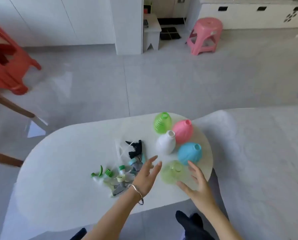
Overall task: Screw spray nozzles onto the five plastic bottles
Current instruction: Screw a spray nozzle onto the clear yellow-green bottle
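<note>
1. Left hand (148, 175) and right hand (196, 186) are flanking the upright pale green bottle (172, 172) on the table (66, 161), each grip spread apart, empty.
2. Nozzles (120, 170) are lying at the left hand's nine o'clock, nearer that hand.

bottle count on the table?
5, right end of the table: green bottle farthest, pink bottle beside it, white bottle in the middle, blue bottle right, pale green bottle nearest. None appear hidden.
</note>
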The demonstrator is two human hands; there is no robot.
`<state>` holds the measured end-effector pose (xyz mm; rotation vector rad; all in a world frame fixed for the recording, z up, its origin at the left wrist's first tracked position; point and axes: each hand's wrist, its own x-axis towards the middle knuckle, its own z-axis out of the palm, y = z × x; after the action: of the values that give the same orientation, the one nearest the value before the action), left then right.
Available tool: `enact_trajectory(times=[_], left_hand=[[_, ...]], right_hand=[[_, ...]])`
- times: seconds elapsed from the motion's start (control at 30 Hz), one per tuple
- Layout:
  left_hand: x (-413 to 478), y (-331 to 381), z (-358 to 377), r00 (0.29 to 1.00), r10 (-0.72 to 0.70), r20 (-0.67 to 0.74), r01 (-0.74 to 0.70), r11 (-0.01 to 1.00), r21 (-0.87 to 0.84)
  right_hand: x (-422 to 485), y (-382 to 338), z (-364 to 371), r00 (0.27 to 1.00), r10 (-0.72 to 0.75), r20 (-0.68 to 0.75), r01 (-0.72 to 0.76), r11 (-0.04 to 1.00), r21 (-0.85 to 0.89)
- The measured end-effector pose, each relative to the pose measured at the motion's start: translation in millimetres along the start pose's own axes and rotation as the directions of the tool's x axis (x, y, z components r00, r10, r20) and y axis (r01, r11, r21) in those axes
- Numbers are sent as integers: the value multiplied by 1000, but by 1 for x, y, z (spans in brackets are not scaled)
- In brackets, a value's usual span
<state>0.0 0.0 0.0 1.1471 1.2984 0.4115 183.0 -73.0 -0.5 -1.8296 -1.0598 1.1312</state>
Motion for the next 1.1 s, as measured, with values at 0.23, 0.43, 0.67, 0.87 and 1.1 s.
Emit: enact_trajectory(times=[0.23, 0.43, 0.67, 0.87, 1.1], left_hand=[[41, -51, 16, 973, 201, 112, -202, 979, -1], [57, -72, 28, 901, 416, 123, -406, 908, -100], [37, -83, 29, 833, 550, 59, -542, 833, -115], [-20, -89, 3, 795, 606, 6, -606, 795, -39], [-85, -96, -37, 760, 647, -67, -645, 763, 52]], right_hand=[[38, 65, 35, 980, -199, 13, 198, 978, 71], [55, 82, 50, 925, -376, -64, 380, 920, 99], [42, 66, 60, 878, -470, -90, 473, 823, 314], [-4, 32, 79, 908, -415, 51, 332, 790, 516], [-54, -5, 111, 875, -452, 172, 295, 781, 550]])
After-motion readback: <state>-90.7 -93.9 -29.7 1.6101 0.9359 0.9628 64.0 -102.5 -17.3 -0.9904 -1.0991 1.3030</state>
